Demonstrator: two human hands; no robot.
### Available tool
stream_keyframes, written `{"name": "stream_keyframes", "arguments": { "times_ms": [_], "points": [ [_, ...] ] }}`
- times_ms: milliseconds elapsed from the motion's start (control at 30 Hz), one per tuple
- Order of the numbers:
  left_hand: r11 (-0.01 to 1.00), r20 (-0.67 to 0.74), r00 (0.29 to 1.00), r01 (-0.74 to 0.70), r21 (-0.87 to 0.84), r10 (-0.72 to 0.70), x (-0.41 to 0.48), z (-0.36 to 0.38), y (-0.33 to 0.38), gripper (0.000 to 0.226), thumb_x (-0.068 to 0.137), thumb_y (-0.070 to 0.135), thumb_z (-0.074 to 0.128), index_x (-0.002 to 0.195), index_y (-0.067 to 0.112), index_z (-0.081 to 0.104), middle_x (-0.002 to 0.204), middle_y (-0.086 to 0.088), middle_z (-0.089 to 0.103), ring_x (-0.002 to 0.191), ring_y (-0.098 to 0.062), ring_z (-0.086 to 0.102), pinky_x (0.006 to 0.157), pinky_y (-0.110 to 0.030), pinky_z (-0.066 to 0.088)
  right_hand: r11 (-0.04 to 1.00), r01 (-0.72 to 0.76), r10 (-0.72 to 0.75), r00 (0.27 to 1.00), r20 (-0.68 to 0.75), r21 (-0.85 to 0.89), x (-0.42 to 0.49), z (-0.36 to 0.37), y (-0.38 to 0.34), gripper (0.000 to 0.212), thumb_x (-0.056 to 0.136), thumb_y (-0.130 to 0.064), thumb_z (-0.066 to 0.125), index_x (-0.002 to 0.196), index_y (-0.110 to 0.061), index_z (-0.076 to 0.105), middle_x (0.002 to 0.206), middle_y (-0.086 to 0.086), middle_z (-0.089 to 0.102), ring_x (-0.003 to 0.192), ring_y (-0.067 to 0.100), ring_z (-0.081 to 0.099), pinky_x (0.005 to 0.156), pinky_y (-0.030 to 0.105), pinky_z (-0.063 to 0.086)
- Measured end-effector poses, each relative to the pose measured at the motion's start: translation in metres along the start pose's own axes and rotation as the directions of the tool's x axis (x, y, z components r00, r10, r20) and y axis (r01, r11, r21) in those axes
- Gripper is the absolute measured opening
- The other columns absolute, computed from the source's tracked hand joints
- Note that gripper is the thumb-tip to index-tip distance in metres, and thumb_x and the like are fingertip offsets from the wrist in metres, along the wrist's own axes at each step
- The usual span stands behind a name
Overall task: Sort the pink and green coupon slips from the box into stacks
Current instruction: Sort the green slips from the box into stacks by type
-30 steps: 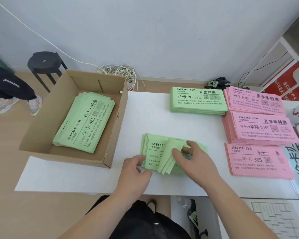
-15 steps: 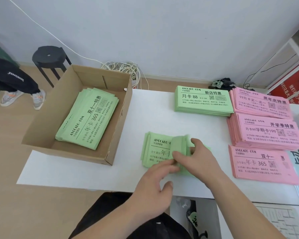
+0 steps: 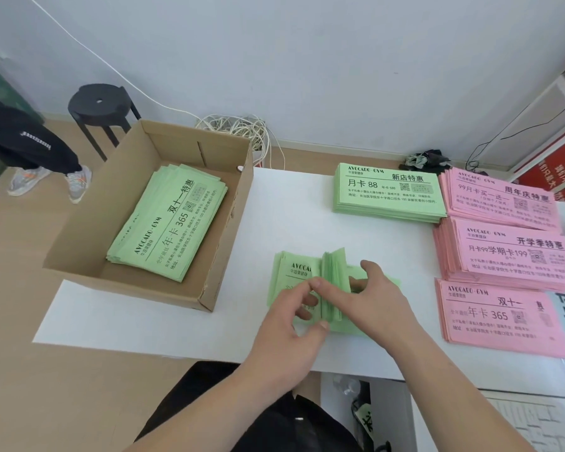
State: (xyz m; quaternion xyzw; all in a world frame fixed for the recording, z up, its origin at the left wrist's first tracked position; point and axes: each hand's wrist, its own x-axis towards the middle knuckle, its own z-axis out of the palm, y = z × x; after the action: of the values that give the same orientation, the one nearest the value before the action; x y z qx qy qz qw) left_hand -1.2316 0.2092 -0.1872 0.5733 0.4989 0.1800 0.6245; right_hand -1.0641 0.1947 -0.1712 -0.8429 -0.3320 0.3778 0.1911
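Green stacks (image 3: 388,194) three, pink stacks (image 3: 503,318) three; left grip (image 3: 291,324) and right grip (image 3: 375,301) clasp one green stack (image 3: 291,272).

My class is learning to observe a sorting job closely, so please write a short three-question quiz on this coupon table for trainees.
1. How many pink stacks lie on the table? A two, B three, C five.
2. True or false: the cardboard box is empty.
3. What colour is the middle stack, which the left hand and right hand grip?
Key: 1 B. 2 false, green slips lie in it. 3 green.
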Motion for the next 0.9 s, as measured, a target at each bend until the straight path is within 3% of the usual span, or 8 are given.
{"name": "stream_keyframes", "arguments": {
  "times_ms": [67,167,300,467,567,633,767,900],
  "points": [
    [1.000,0.054,0.999,-0.001,-0.005,0.001,-0.007,0.001,-0.005,0.054,0.098,0.011,0.060,0.132,0.052,0.053,0.118,0.031,0.059,0.106,0.010,0.054,0.085,-0.011,0.042,1.000,-0.011,0.011,1.000,-0.003,0.022,0.000,-0.001,0.002,0.108,0.072,-0.074,0.074,0.156,-0.022,0.030,0.134,-0.009,0.060,0.116,0.014,0.059,0.095,0.034,0.049],
    [0.988,-0.159,0.979,0.108,-0.107,-0.124,-0.001,-0.011,-0.019,0.050,0.098,0.001,0.054,0.126,0.041,0.061,0.120,0.025,0.064,0.100,0.014,0.059,0.081,-0.008,0.045,0.998,-0.006,0.004,1.000,-0.030,-0.066,0.000,0.001,0.005,0.082,0.081,-0.053,0.071,0.150,-0.022,0.038,0.112,-0.016,0.066,0.094,0.008,0.063,0.082,0.032,0.051],
    [0.965,-0.236,0.943,0.194,-0.179,-0.234,0.009,-0.022,-0.026,0.046,0.096,-0.001,0.054,0.124,0.034,0.062,0.125,0.015,0.064,0.105,0.010,0.059,0.077,-0.006,0.046,0.991,0.003,-0.011,0.998,-0.056,-0.133,0.001,0.003,0.004,0.036,0.088,-0.041,0.061,0.117,-0.023,0.049,0.097,-0.006,0.068,0.081,0.011,0.062,0.076,0.034,0.053],
    [0.963,-0.229,0.951,0.156,-0.218,-0.206,0.016,-0.029,-0.013,0.046,0.095,0.003,0.059,0.126,0.037,0.060,0.121,0.019,0.063,0.104,-0.001,0.062,0.085,-0.022,0.048,0.996,-0.020,0.017,0.999,-0.035,-0.087,0.001,0.003,-0.002,0.087,0.090,-0.051,0.064,0.159,-0.018,0.023,0.120,-0.008,0.063,0.100,0.017,0.056,0.083,0.029,0.040],
    [0.991,-0.028,0.995,0.090,-0.101,-0.093,0.013,-0.026,-0.006,0.051,0.096,0.006,0.058,0.126,0.047,0.059,0.119,0.026,0.062,0.100,0.004,0.061,0.085,-0.017,0.047,0.999,-0.047,0.047,0.998,-0.031,-0.027,0.001,0.006,-0.009,0.106,0.080,-0.071,0.068,0.160,-0.020,0.020,0.138,-0.002,0.058,0.118,0.017,0.056,0.088,0.030,0.039],
    [0.998,0.128,0.992,-0.009,0.069,0.000,0.006,-0.022,-0.007,0.061,0.097,0.009,0.056,0.133,0.057,0.045,0.123,0.036,0.046,0.105,0.007,0.054,0.089,-0.013,0.044,0.998,-0.059,0.059,0.998,-0.026,0.012,-0.001,0.009,-0.012,0.114,0.074,-0.077,0.071,0.160,-0.021,0.021,0.141,-0.003,0.056,0.124,0.017,0.055,0.089,0.030,0.039],
    [0.981,0.311,0.950,-0.081,0.178,0.022,0.006,-0.030,-0.023,0.067,0.095,0.006,0.053,0.148,0.046,0.042,0.135,0.042,0.031,0.132,0.007,0.037,0.098,-0.013,0.037,0.995,-0.079,0.083,0.995,-0.060,0.059,-0.004,0.012,-0.012,0.097,0.081,-0.057,0.074,0.158,-0.020,0.028,0.141,-0.003,0.057,0.110,0.011,0.053,0.090,0.030,0.041],
    [0.991,0.091,0.993,0.060,0.123,-0.072,0.013,-0.050,-0.036,0.053,0.095,0.004,0.053,0.131,0.043,0.057,0.148,0.034,0.034,0.130,0.003,0.044,0.106,-0.018,0.037,0.987,-0.116,0.122,0.991,-0.056,0.110,-0.002,0.011,-0.011,0.084,0.088,-0.046,0.069,0.157,-0.021,0.030,0.130,-0.005,0.057,0.112,0.013,0.055,0.091,0.032,0.043]
  ]
}}
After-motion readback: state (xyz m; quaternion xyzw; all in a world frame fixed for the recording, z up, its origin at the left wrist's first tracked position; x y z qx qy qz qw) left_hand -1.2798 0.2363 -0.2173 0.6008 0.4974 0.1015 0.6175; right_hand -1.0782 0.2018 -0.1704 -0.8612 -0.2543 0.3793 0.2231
